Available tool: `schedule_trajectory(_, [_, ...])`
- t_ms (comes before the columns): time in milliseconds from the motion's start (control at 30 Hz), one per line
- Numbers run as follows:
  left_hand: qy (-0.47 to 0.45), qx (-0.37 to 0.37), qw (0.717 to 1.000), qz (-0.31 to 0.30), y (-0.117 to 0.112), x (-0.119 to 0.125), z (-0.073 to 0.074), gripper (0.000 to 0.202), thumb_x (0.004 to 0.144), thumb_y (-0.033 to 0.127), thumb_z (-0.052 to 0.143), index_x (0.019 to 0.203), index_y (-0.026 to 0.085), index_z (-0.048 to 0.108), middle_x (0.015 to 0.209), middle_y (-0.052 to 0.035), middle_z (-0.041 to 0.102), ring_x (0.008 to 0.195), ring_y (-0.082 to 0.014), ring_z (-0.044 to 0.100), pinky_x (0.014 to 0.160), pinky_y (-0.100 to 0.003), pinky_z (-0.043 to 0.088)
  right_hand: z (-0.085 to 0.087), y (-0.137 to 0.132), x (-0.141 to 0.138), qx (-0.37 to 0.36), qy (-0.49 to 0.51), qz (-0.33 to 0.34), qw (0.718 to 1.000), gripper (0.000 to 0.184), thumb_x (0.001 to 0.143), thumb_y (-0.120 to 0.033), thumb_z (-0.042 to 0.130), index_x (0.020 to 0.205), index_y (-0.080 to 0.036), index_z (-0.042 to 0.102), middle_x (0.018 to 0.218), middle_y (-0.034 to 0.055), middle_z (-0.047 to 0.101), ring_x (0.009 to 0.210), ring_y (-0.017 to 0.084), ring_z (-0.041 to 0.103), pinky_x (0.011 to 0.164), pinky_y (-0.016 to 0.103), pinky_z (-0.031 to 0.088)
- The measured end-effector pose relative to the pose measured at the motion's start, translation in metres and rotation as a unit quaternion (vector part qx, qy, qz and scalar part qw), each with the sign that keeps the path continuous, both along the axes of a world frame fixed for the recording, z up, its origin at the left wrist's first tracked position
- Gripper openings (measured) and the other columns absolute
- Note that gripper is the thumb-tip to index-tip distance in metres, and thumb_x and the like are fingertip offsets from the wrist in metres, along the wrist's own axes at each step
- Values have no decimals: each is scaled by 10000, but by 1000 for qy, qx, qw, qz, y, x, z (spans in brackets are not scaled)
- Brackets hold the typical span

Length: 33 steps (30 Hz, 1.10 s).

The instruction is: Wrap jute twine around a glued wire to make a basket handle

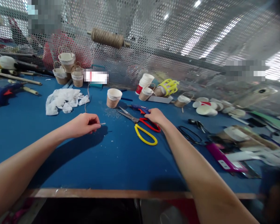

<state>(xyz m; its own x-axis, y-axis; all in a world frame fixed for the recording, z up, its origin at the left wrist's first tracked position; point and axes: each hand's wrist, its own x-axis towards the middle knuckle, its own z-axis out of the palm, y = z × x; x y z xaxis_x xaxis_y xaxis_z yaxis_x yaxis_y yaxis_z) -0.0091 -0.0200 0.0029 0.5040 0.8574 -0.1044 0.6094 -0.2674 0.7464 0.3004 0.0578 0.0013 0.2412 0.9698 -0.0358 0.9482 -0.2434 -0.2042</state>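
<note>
Brown thin twine (85,105) trails over the blue desk (121,161) into the left hand (82,125), its grip pinched tight on the end. The twine looks light and limp, so it is best held near the tip. The right hand (155,116) curls over red-and-yellow-handled steel scissors (130,117); whether it clasps them I cannot tell.

Blue table (121,161), scissors (136,120), paper cup (113,98), perhaps white cloth (63,100)

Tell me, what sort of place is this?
Probably a craft workshop: a spool of twine hangs on the mesh screen, twine-wrapped paper cups and scissors sit on the blue table, and the left hand pinches a string.
</note>
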Motion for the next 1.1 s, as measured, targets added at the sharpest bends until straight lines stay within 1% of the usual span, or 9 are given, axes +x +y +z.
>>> schedule_trajectory(100, [-3, 3, 1000, 4, 2, -2, -1, 185, 769, 325, 454, 735, 151, 509, 628, -19, 600, 547, -96, 524, 499, -198, 401, 3, -7, -4, 38, 34, -12, 999, 196, 649, -173, 532, 782, -92, 651, 701, 102, 653, 681, 228, 607, 544, 262, 390])
schedule_trajectory(233, [-17, -4, 1000, 17, 4, -6, 0, 180, 760, 326, 467, 727, 152, 503, 617, -8, 570, 536, -93, 517, 499, -202, 411, 22, -31, -13, 124, 108, -16, 986, 341, 656, -170, 511, 985, -103, 567, 832, 74, 644, 730, 174, 592, 605, 238, 422])
schedule_trajectory(267, [-23, -8, 999, 21, 4, -7, 1, 181, 759, 327, 470, 725, 152, 500, 615, -6, 562, 533, -92, 515, 496, -201, 413, 29, -40, -16, 154, 223, -13, 962, 326, 623, -138, 527, 945, -105, 566, 808, 62, 641, 689, 151, 583, 609, 231, 429])
schedule_trajectory(333, [-30, -12, 999, 28, 5, -8, 3, 182, 757, 327, 472, 722, 151, 496, 615, -3, 549, 531, -91, 510, 491, -199, 412, 43, -59, -21, 83, 418, 23, 904, 225, 596, -137, 562, 822, -132, 566, 743, 29, 623, 615, 112, 553, 611, 224, 434])
schedule_trajectory(400, [-26, -4, 999, 30, 6, -9, 5, 179, 757, 322, 475, 720, 148, 500, 614, -3, 542, 532, -89, 500, 488, -197, 404, 55, -79, -27, 9, 483, 60, 873, 179, 610, -213, 623, 764, -155, 553, 646, -2, 584, 567, 100, 521, 558, 219, 416])
schedule_trajectory(567, [-11, 23, 999, 29, 6, -9, 5, 183, 754, 315, 479, 709, 142, 520, 605, 2, 532, 537, -85, 471, 507, -198, 385, 57, -112, -44, 23, 440, 161, 883, 225, 702, -363, 595, 757, -147, 561, 527, -28, 505, 490, 84, 444, 478, 210, 367])
schedule_trajectory(667, [5, 29, 999, 32, 6, -8, 5, 186, 753, 315, 480, 711, 142, 531, 600, 8, 530, 537, -84, 464, 510, -198, 376, 42, -119, -57, -74, 359, 212, 906, 248, 713, -381, 574, 806, -152, 577, 605, 4, 565, 513, 109, 498, 480, 229, 411])
schedule_trajectory(867, [39, 44, 997, 45, 7, -6, 5, 196, 750, 325, 481, 726, 145, 555, 621, 4, 555, 557, -92, 478, 537, -210, 368, 22, -122, -69, -131, 228, 233, 936, 228, 759, -370, 498, 730, -170, 603, 581, 12, 597, 523, 136, 549, 510, 249, 439])
schedule_trajectory(1100, [49, 44, 997, 43, 8, -6, 2, 200, 740, 335, 489, 718, 150, 561, 609, 6, 550, 550, -94, 466, 529, -209, 356, 22, -123, -73, -119, 214, 254, 936, 220, 748, -327, 505, 575, -196, 541, 443, -17, 526, 444, 130, 489, 447, 246, 389])
